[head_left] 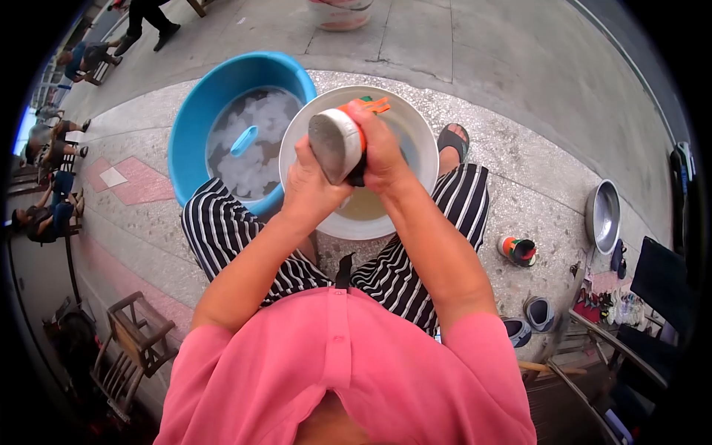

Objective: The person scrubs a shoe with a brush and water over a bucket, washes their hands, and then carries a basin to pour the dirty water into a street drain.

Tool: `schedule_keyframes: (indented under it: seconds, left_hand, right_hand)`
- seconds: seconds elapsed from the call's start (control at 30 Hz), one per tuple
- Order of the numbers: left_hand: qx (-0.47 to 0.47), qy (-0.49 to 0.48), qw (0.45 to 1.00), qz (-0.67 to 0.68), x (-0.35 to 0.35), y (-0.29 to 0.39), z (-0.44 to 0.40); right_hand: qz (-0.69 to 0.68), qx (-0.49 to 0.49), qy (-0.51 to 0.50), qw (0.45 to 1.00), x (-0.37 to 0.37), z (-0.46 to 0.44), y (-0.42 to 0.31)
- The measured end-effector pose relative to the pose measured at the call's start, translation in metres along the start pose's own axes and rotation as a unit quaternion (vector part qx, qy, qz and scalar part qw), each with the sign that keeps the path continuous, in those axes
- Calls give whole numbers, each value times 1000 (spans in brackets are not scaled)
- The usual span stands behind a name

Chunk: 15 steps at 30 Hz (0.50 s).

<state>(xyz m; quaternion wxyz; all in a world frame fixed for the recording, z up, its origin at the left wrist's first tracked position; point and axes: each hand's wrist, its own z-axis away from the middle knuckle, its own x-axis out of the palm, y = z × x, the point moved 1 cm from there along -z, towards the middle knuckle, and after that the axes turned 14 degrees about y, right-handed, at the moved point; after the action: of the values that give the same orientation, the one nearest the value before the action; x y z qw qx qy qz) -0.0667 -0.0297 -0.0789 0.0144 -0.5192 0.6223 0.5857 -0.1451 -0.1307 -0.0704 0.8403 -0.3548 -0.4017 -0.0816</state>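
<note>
Fingers (362, 117) of both hands grip an orange-trimmed shoe (331, 142) above a pale metal basin, its grey sole turned up toward the head camera. The right hand (382, 152) wraps the orange side of the shoe, while the left hand (310, 185) clasps it from the near left, thumb along the sole's edge. An orange and green strip (377, 105) juts out just beyond the right hand. Below, the basin (417, 106) holds cloudy, yellowish water (367, 205) and sits between the knees of a person in a pink shirt (400, 378) and striped trousers (461, 204).

Touching the basin on the left, a larger blue tub (183, 141) contains water topped with white suds (259, 174), a light-blue object (244, 141) floating among them. A dark sandal (464, 148) shows on the right foot, just beside the basin.

To the right, a second orange shoe (518, 251) stands upright on the speckled ground (519, 193), its dark opening facing up. Farther right, a steel bowl (604, 216) lies tilted; nearer, grey slippers (539, 314) rest on the ground. A wooden chair (141, 334) occupies the near left. Seated people (55, 211) line the far left edge, and a white bucket (340, 13) stands at the far side, partly cut off.
</note>
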Motion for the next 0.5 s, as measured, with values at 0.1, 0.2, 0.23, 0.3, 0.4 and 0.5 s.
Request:
schedule_keyframes:
  seconds: [0.1, 0.2, 0.23, 0.3, 0.4, 0.5]
  left_hand:
    - [56, -26, 997, -53, 3, -11, -2]
    - [-126, -126, 965, 190, 0, -12, -15]
    - [-83, -92, 972, 199, 7, -26, -14]
    - [-49, -112, 990, 76, -7, -25, -12]
    - [-373, -247, 862, 239, -20, -39, 4]
    - [-502, -297, 635, 507, -30, -49, 10]
  right_hand:
    - [21, -10, 64, 998, 2, 3, 8]
    - [47, -103, 65, 991, -2, -4, 6]
    - [63, -139, 49, 987, -4, -5, 2]
    - [112, -193, 15, 975, -6, -7, -7]
    - [211, -245, -39, 946, -12, -1, -9]
    - [320, -262, -72, 908, -11, 10, 13]
